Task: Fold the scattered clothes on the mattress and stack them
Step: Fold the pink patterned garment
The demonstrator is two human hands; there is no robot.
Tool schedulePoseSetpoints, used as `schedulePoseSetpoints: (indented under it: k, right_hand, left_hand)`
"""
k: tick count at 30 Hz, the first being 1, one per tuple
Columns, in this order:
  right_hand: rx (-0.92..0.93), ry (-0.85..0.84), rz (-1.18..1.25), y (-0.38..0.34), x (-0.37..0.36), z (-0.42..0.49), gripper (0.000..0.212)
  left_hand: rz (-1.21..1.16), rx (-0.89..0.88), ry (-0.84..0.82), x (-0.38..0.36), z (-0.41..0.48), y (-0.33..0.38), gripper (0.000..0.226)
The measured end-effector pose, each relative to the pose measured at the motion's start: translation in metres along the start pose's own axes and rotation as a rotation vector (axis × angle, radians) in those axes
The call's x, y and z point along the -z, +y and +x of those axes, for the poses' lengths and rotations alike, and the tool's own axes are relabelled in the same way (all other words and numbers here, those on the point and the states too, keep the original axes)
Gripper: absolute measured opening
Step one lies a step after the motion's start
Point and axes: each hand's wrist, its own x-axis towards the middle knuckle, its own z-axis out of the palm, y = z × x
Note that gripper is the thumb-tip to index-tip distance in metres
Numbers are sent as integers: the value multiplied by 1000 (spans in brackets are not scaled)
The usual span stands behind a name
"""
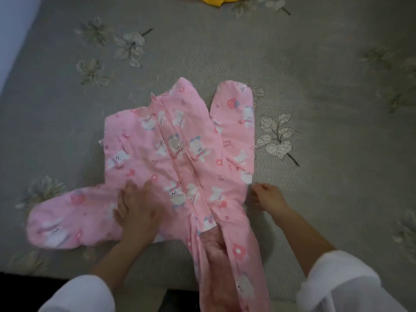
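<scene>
A pink printed garment (180,154) with white bunnies lies spread on the grey floral mattress (225,52). One sleeve reaches out to the lower left and another lies folded up at the upper right. Its lower part hangs over the mattress's near edge. My left hand (137,208) presses flat on the cloth near the left sleeve's base, fingers straight. My right hand (267,198) is at the garment's right edge with fingers curled; whether it pinches the hem cannot be told from this view.
A yellow cloth (216,0) shows at the top edge of the mattress. A pale wall or floor strip (11,30) runs along the left side. The mattress's near edge (67,275) drops into darkness below my white sleeves.
</scene>
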Motion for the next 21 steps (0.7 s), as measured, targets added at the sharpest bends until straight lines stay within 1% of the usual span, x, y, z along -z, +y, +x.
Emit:
schedulePoseSetpoints:
  k: [3,5,7,9,10,11,12,13,14,15,16,17,18,19,21]
  right_hand:
    - [7,59,102,-12,-24,23,23]
    - [69,98,103,-23,-30,35,22]
    - [159,160,98,-33,-25,45,20]
    - [270,285,138,-40,-10,42,10]
    - [324,382,151,-41,-1,38,5]
    - [350,489,155,-38,7,32,7]
    - [338,591,171,-30,14,29,13]
    - [268,663,193,-19,21,27,21]
    - [151,691,219,-3,26,26,26]
    - [9,666,236,14,32,23,27]
    - [-131,596,224,31,36,21,29]
    - [-216,520,182,47,41,17,29]
    - [-232,484,127,57,46,12,30]
    - [-202,489,77,63,52,10,29]
    - [-106,600,25,60,62,9,27]
  left_hand:
    - [-45,77,-149,-32,-4,14,78]
    - [-108,72,-176,-41,-1,22,79]
    - [-93,33,-172,-45,12,20,76]
    - [-66,-34,-169,-44,31,17,75]
    - [-45,-82,-172,-44,41,17,76]
    - [-14,-137,-182,-44,50,20,76]
    - [15,-195,-200,-45,57,26,76]
    - [46,-254,-224,-47,62,33,76]
    - [79,-312,-241,-49,65,41,77]
    - [113,-361,-260,-52,68,48,77]
    - [147,-402,-270,-54,71,54,77]
    - [184,-430,-278,-55,74,58,78]
    - [223,-447,-287,-56,78,60,78]
    - [262,-454,-293,-56,83,60,79]
    - [315,-451,-287,-55,91,61,78]
